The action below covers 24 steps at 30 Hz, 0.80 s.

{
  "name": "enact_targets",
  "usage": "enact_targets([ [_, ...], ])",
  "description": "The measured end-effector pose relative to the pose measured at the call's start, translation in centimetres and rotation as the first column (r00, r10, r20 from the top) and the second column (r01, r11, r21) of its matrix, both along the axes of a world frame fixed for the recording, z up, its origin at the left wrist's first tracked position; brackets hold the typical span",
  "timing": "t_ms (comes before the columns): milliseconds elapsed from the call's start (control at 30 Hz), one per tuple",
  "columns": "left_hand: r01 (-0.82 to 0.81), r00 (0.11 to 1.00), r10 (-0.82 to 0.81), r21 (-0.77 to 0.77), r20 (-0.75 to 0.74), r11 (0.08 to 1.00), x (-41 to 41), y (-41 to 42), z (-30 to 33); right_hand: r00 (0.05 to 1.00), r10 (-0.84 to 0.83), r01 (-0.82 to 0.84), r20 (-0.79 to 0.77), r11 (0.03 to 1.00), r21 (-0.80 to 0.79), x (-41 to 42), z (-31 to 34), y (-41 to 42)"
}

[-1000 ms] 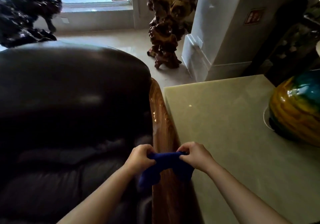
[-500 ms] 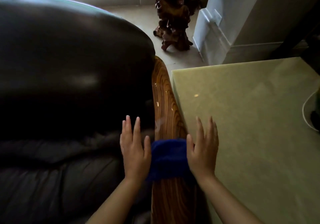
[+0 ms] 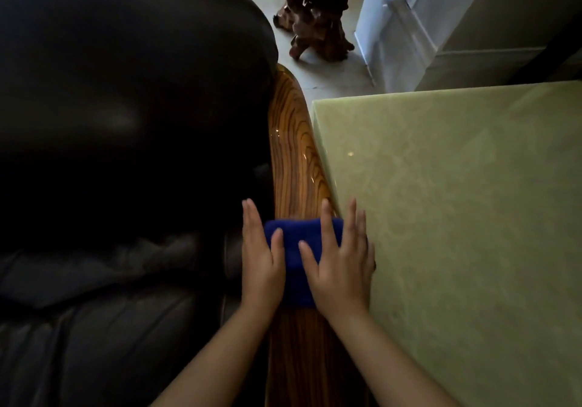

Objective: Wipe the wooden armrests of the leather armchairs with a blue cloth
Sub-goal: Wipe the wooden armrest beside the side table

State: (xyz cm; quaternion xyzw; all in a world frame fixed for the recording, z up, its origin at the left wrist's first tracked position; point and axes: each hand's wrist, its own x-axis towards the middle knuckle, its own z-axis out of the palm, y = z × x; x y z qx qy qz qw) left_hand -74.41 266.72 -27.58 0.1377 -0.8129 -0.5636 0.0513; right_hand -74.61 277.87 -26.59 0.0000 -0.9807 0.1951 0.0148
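Note:
A folded blue cloth [image 3: 297, 249] lies across the glossy wooden armrest [image 3: 291, 142] of a dark leather armchair [image 3: 126, 123]. My left hand [image 3: 259, 258] lies flat on the cloth's left edge, fingers stretched forward and thumb on the cloth. Over the cloth's right part my right hand [image 3: 341, 265] presses flat, fingers spread, its outer edge against the side table. Neither hand curls around the cloth. The armrest runs from the bottom of the view up to a rounded end near the floor.
A pale green stone-topped side table [image 3: 456, 217] stands tight against the armrest's right side. A carved dark root sculpture [image 3: 315, 19] stands on the tiled floor beyond it. A white pillar base [image 3: 390, 28] is at the upper right.
Both hands let go of the pinched cloth and laid it flat over the armrest. They now rest further onto it, closer together. The view has tilted down and nearer.

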Motion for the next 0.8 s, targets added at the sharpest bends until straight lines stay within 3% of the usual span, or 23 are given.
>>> enact_targets([
  [67, -0.005, 0.999, 0.008, -0.074, 0.052, 0.997, -3.1, -0.8, 0.5, 0.999, 0.03, -0.03, 0.026, 1.0, 0.009, -3.1, 0.4, -0.7],
  [167, 0.059, 0.998, -0.042, -0.358, 0.055, 0.932, -4.0, -1.6, 1.5, 0.996, 0.077, -0.077, 0.042, 0.997, -0.011, -4.1, 1.2, -0.9],
  [233, 0.201, 0.972, -0.235, -0.441, -0.025, 0.875, -2.1, -1.5, 1.5, 0.992, 0.125, -0.125, -0.005, 0.991, -0.038, -2.7, 1.6, 0.0],
  [333, 0.431, 0.884, -0.464, -0.476, 0.052, 0.767, 0.5, -1.4, 0.4, 0.977, 0.212, -0.214, -0.029, 0.97, -0.113, -1.2, 1.4, 1.3],
  [567, 0.383, 0.919, -0.393, -0.246, 0.007, 0.89, -1.2, -1.0, 0.6, 0.97, 0.237, -0.225, 0.055, 0.959, -0.172, -3.4, 1.4, 0.7],
  [800, 0.357, 0.934, -0.357, -0.004, 0.001, 0.934, -3.8, -2.0, 1.6, 0.974, 0.204, -0.19, 0.101, 0.972, -0.135, -6.1, 2.4, -0.6],
])
